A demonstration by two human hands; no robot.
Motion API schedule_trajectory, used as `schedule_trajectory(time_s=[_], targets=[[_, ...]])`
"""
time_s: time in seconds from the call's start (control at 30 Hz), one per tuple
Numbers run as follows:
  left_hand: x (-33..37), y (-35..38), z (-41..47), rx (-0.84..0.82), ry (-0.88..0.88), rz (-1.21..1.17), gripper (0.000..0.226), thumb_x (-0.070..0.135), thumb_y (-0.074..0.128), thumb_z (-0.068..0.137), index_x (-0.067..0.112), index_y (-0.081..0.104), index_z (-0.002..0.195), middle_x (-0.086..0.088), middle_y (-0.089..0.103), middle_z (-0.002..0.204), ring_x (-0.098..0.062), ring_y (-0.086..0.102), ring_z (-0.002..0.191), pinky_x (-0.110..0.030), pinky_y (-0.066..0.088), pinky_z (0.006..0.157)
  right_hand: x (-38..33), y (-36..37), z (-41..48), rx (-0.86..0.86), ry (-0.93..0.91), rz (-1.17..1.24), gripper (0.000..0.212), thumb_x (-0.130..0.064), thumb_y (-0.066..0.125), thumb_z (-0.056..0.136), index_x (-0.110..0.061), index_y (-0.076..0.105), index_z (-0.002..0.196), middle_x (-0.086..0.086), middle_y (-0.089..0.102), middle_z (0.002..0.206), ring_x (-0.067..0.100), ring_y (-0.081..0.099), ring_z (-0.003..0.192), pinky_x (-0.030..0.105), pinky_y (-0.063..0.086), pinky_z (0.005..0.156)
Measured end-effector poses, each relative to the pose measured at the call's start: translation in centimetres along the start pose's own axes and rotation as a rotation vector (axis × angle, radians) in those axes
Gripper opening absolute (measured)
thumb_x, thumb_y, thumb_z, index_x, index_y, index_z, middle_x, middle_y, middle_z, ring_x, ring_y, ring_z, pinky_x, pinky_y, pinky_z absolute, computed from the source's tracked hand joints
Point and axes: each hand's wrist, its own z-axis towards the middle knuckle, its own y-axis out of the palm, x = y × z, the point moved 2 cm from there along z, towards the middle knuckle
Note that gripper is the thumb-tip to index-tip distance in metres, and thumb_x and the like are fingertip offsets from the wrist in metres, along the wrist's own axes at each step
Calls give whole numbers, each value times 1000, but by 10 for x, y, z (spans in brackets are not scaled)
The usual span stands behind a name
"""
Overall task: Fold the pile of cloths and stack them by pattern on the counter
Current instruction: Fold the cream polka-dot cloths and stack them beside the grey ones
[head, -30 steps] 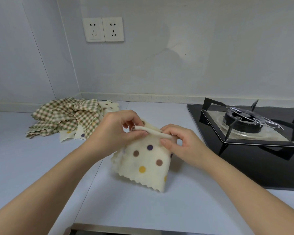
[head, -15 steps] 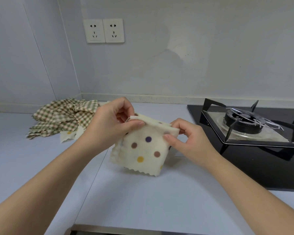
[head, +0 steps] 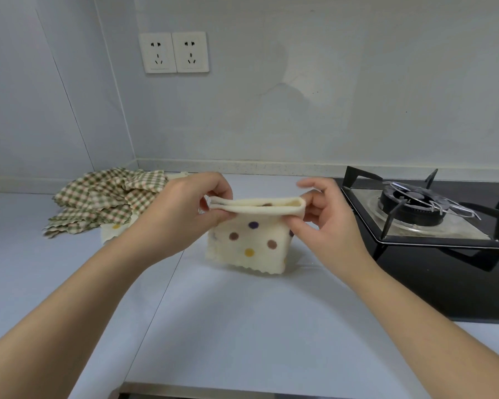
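Note:
A cream cloth with coloured dots point(head: 254, 243) hangs folded just above the counter point(head: 242, 326). My left hand point(head: 182, 217) pinches the left end of its folded top edge. My right hand point(head: 326, 226) pinches the right end, forefinger raised. The zigzag hem hangs near the counter surface. At the back left lies a loose pile of green checked cloths point(head: 107, 197), with a bit of another dotted cloth point(head: 113, 230) showing beneath it.
A black gas hob with a burner and pan support point(head: 415, 205) stands at the right, close to my right hand. Two wall sockets point(head: 173, 51) sit on the back wall. The counter's front edge runs along the bottom of the view.
Both hands have lifted the dotted cloth and drawn apart, stretching its folded top edge level. The cloth hangs squarer than before.

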Motion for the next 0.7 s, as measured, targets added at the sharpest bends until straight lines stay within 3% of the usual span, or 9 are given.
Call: schedule_trajectory(time_s=[0.1,0.23,0.33,0.4,0.5,0.6,0.7], targets=[[-3,5,-1,-95,-56,4,23,18,72,81,32,54,80,15,63,80,1,52,79,-9,38,66,2,1,4,2,93,88,23,-2,68,77,-21,64,91,-9,67,79,9,62,76,25,50,72],[3,23,-5,-215,-127,-6,29,44,70,75,39,53,98,20,64,85,4,57,82,-16,43,67,0,7,0,-69,76,106,13,-11,64,76,-21,63,85,-15,65,78,5,58,77,19,45,71],[11,30,-4,-76,-81,-61,3,30,65,86,30,63,84,9,63,67,-9,57,61,-23,40,51,0,12,-3,-124,96,52,3,-23,64,82,-25,61,81,-10,58,74,10,53,71,21,44,64],[8,28,-3,-65,-141,-107,8,26,65,87,27,63,79,7,64,67,-8,57,58,-23,42,51,3,14,-5,-113,136,-5,15,-30,63,83,-18,58,76,-7,51,67,9,47,63,22,40,57],[5,32,-5,-181,-244,-182,9,38,64,86,29,63,84,12,69,76,-5,63,69,-26,50,60,3,16,-8,-109,153,-41,21,-26,69,88,-9,58,79,-12,48,62,5,50,56,22,45,53],[8,37,-4,-71,-237,-264,8,33,66,86,25,65,82,5,68,73,-16,66,67,-32,55,52,2,19,-9,-156,163,-86,21,-22,72,85,-14,57,73,-12,51,57,5,53,51,20,43,52],[4,34,-2,45,-225,-222,13,26,65,88,23,63,76,6,65,68,-7,59,58,-26,50,47,3,15,-4,-182,251,-70,22,-20,77,81,-16,58,70,-11,57,59,4,53,54,18,42,52]])
